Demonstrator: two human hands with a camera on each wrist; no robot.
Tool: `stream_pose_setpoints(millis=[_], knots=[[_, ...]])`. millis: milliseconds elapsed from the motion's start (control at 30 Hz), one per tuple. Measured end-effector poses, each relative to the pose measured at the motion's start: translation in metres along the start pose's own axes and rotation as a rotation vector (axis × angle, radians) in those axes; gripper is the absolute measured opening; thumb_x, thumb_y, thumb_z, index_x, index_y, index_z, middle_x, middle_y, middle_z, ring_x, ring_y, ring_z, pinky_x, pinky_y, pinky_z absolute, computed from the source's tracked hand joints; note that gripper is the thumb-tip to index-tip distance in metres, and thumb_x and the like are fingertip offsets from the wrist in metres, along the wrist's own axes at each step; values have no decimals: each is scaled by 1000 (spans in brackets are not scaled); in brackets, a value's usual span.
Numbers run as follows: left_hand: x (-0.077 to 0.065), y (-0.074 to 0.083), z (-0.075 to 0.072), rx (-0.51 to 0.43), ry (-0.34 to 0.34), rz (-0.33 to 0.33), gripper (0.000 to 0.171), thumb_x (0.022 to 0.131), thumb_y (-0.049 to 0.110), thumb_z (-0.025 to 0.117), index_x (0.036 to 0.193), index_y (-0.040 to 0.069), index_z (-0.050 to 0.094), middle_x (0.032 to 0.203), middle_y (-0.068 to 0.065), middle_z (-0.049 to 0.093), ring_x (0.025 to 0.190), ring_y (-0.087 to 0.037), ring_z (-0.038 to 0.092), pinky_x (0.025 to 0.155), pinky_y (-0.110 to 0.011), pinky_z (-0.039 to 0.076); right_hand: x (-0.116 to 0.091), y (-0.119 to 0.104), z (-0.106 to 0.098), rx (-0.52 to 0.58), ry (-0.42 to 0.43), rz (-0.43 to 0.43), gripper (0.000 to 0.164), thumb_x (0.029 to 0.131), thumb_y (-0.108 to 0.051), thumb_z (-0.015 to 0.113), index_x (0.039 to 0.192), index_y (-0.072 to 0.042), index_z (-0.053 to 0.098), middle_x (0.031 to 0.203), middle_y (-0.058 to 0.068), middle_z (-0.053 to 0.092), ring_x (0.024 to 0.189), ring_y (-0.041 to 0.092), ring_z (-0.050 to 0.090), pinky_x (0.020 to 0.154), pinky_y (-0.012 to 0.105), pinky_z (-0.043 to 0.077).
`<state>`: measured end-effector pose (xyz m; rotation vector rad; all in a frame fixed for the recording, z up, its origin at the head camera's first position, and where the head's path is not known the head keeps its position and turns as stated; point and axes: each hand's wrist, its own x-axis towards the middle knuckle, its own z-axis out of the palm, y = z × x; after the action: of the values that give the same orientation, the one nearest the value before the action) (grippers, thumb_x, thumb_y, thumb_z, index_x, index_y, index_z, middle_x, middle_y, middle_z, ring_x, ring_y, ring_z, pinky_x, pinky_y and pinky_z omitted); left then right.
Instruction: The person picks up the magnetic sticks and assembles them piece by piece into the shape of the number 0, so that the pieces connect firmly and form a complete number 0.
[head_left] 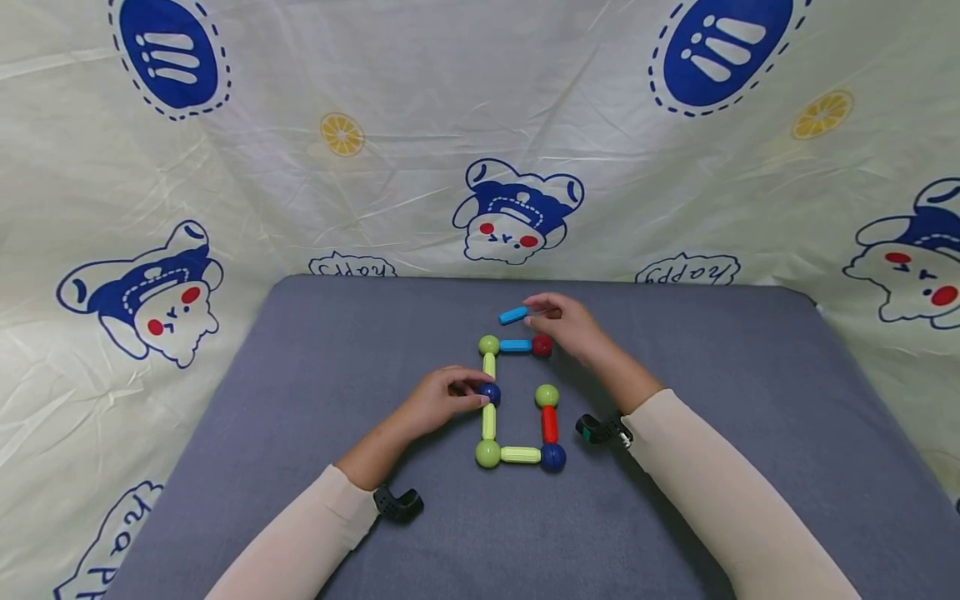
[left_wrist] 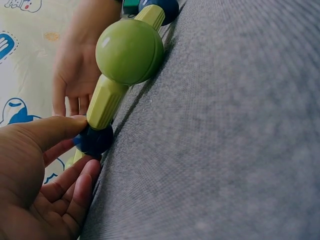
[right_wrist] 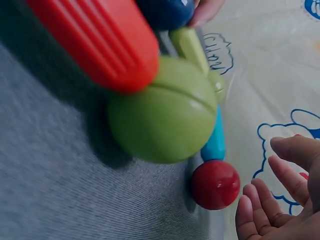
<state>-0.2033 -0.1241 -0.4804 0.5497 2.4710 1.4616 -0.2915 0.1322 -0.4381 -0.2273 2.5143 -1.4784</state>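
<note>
My left hand (head_left: 441, 402) pinches a dark blue ball (left_wrist: 95, 140) between thumb and fingers. That ball sits midway along a side of yellow-green rods (head_left: 489, 422), with green balls (head_left: 487, 453) at both ends. From the far green ball (head_left: 489, 345), a light blue rod (head_left: 515, 346) leads right to a red ball (head_left: 542, 345). Along the near side, a ribbed rod (head_left: 521, 455) joins another dark blue ball (head_left: 553, 457), then a red rod (head_left: 550, 425) and a green ball (head_left: 547, 396). My right hand (head_left: 567, 327), fingers spread and holding nothing, is beside a loose blue rod (head_left: 513, 315).
A grey cloth-covered table (head_left: 337, 333) lies under everything. Behind it hangs a pale curtain (head_left: 420, 200) printed with cartoon figures. Black bands (head_left: 399, 505) are at both wrists. A gap separates the red ball from the green ball nearer me on the right.
</note>
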Motion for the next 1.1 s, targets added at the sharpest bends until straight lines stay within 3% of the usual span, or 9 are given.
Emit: stream_pose_setpoints(millis=[300, 567, 867, 1100], knots=[[2, -3, -1, 12, -5, -7, 30, 93, 24, 75, 122, 19, 73, 106, -4, 68, 88, -10, 60, 76, -25, 50, 26, 4, 3, -103, -14, 12, 41, 99, -17, 66, 137, -7, 58, 144, 16, 54, 133, 36, 50, 106, 52, 48], [3, -6, 0, -2, -5, -1, 30, 92, 23, 76, 122, 19, 73, 107, -4, 68, 87, -10, 60, 76, -25, 50, 41, 11, 2, -176, -82, 1, 39, 99, -16, 65, 137, -9, 60, 141, 17, 57, 129, 37, 53, 108, 53, 45], [2, -7, 1, -34, -9, -13, 29, 92, 25, 76, 121, 20, 74, 104, -4, 68, 88, -12, 60, 76, -26, 49, 46, 13, 4, -309, -148, -22, 38, 99, -16, 64, 137, -15, 62, 139, 17, 56, 122, 36, 56, 100, 49, 50], [3, -8, 1, -37, -6, -15, 30, 92, 24, 76, 121, 19, 74, 102, -3, 67, 87, -12, 60, 76, -25, 49, 46, 10, 7, -416, -105, -57, 27, 96, -16, 69, 122, -8, 69, 130, 20, 58, 115, 34, 57, 100, 48, 48]])
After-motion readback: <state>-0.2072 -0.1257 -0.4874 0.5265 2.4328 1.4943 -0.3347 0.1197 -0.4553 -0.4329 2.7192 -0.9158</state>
